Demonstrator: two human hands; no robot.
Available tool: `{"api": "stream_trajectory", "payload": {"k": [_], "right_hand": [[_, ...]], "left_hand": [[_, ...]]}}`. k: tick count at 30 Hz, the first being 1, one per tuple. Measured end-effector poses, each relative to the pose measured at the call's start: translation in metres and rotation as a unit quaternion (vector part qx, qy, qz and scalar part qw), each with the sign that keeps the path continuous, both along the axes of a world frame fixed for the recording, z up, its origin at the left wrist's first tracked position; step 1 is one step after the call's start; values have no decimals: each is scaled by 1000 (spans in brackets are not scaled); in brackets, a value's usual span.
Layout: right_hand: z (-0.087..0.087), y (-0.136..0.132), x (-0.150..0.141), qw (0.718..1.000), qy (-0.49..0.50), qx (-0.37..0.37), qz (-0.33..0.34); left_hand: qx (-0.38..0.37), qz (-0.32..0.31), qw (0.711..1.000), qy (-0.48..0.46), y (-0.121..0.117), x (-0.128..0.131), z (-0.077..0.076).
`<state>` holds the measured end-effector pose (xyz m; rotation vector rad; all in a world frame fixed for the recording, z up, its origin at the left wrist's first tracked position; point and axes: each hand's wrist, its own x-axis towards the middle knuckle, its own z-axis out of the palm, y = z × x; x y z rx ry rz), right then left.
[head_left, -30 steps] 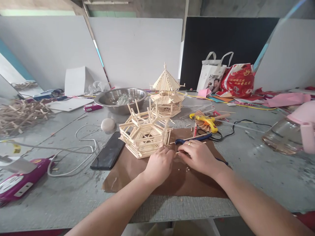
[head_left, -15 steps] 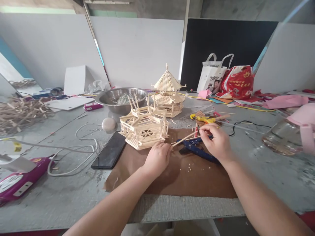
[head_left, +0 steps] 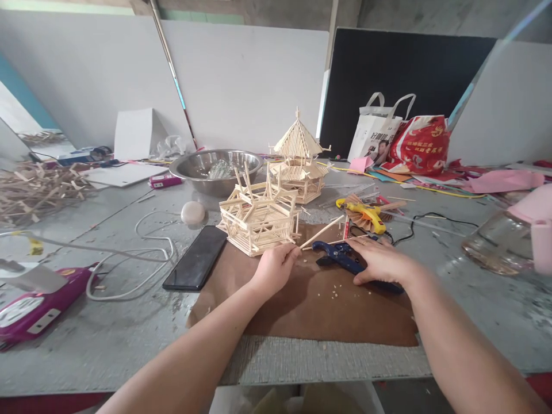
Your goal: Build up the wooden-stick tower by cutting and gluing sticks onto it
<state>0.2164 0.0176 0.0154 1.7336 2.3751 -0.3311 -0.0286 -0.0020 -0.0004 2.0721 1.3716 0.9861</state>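
Note:
My left hand (head_left: 276, 267) is closed, pinching the lower end of a thin wooden stick (head_left: 322, 231) that slants up to the right. My right hand (head_left: 383, 261) lies over the handles of blue pliers (head_left: 334, 253), fingers stretched and thumb apart. These pliers rest on a brown sheet (head_left: 302, 313), with small cut bits scattered nearby. Just beyond my left hand stands an open-topped six-sided stick frame (head_left: 259, 227) with several upright sticks. Behind it is a stick pavilion (head_left: 297, 152) with a pointed roof.
A black phone (head_left: 195, 259) and a round white object (head_left: 192, 213) lie left of the frame. A steel bowl (head_left: 215, 187) sits behind. Rightward are a yellow glue gun (head_left: 366, 215) with its cord and a glass jug (head_left: 489, 244). A purple power strip (head_left: 56, 305) lies at left.
My right hand released the stick's upper end and came down onto the blue pliers. The stick stays in my left hand. The six-sided frame turned and shifted slightly away.

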Motion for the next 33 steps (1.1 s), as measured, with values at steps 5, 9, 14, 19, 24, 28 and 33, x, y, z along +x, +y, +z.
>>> {"api": "stream_trajectory", "payload": {"k": [5, 9, 14, 19, 24, 28, 33], "right_hand": [[-2, 0, -3, 997, 26, 53, 41], [-4, -3, -11, 992, 32, 116, 30], [-2, -4, -16, 984, 76, 162, 26], [-2, -2, -16, 958, 169, 229, -27], [-6, -7, -27, 945, 237, 225, -2], [-7, -17, -39, 945, 261, 194, 32], [-6, -25, -47, 940, 285, 183, 43]], "left_hand": [[-88, 0, 987, -131, -3, -3, 5], [-159, -26, 960, -231, -5, -4, 7], [-297, -76, 828, -469, -4, -9, 10], [-275, -68, 833, -476, -4, -10, 11], [-200, -21, 898, -391, -9, -5, 12], [-144, -4, 925, -351, -13, -2, 14], [-95, -6, 942, -322, -14, -2, 13]]}}
